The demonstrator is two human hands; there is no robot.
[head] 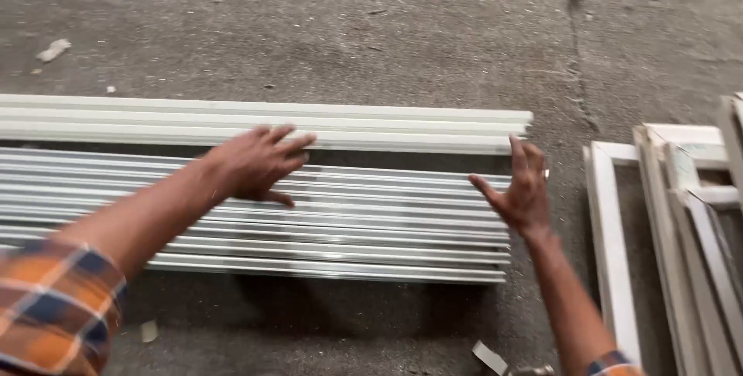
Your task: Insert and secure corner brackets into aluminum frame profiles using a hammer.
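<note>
Nearest the camera, a plaid orange-and-blue sleeve (58, 298) leads to the left hand (255, 163), fingers spread and gripping nothing, which hovers palm down over the stack of long silver-grey metal profiles (348, 225) lying flat on the concrete floor (309, 27). The right hand (522, 190) is open too, its flat palm at the profiles' right-hand ends, holding nothing. Beyond lie white profiles (232, 124), with white frames (673, 213) stacked to the right
</note>
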